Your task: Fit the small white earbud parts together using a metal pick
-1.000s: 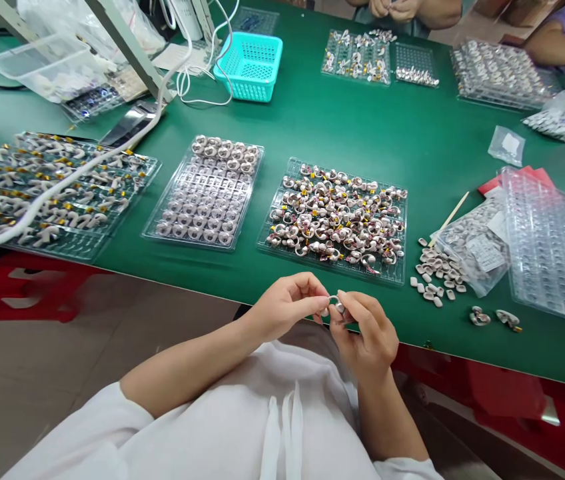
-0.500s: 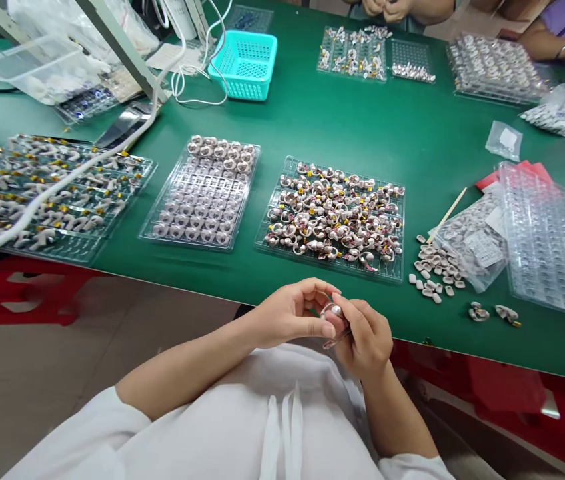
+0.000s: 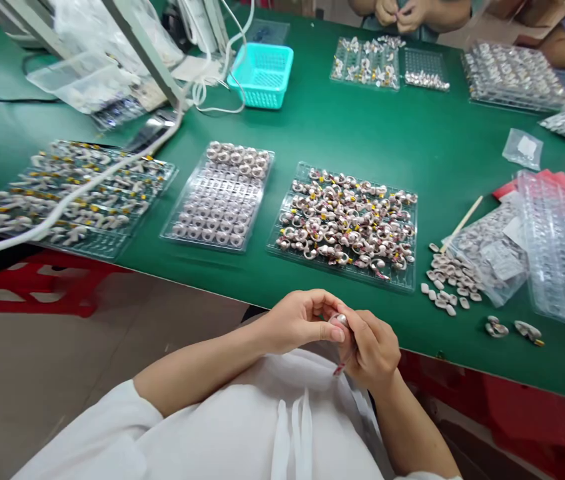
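Observation:
Close to my body, past the table's front edge, both hands meet around a small curved part (image 3: 342,320) with a shiny silvery bead and a thin reddish strip hanging below it. My left hand (image 3: 307,321) pinches it from the left with thumb and fingers. From the right, my right hand (image 3: 371,343) grips it, its fingers curled and partly hiding it. Nearest beyond the hands is a clear tray (image 3: 282,245) heaped with similar curved parts (image 3: 350,217) bearing reddish and yellow strips. Loose pale caps (image 3: 455,273) and two curved pieces (image 3: 496,327) lie to the right.
Left of the heaped tray stand a clear tray of round pale parts (image 3: 217,200) and a tray of white parts (image 3: 77,190), crossed by a white cable (image 3: 57,213). A turquoise basket (image 3: 262,77) sits behind. Clear stacked trays (image 3: 562,247) lie right. Other people's hands (image 3: 402,13) work opposite.
The view has shifted, so the table's contents appear farther right and slightly lower. My fingers have closed in more tightly around the small part, and its reddish strip now hangs more steeply.

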The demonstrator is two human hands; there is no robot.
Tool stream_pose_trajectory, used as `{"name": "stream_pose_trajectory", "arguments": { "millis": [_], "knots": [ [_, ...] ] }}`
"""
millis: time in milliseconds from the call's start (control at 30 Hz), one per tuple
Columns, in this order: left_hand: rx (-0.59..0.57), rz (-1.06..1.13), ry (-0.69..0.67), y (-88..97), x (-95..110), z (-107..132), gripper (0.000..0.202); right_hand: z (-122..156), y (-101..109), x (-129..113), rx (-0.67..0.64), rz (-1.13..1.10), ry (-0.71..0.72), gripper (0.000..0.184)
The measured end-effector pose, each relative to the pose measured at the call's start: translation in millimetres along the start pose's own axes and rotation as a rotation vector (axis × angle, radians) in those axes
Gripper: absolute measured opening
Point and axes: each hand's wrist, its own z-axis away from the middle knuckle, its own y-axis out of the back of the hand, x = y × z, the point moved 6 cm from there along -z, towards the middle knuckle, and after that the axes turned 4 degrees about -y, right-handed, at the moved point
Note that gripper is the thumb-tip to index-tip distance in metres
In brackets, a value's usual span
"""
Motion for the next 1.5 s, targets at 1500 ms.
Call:
{"name": "stream_pose_trajectory", "arguments": {
  "millis": [1500],
  "knots": [
    [0.560,-1.987,-0.709,225.5,209,-27,0.030,5,13,31,-0.045,-0.148,-0.187,0.037]
  ]
}}
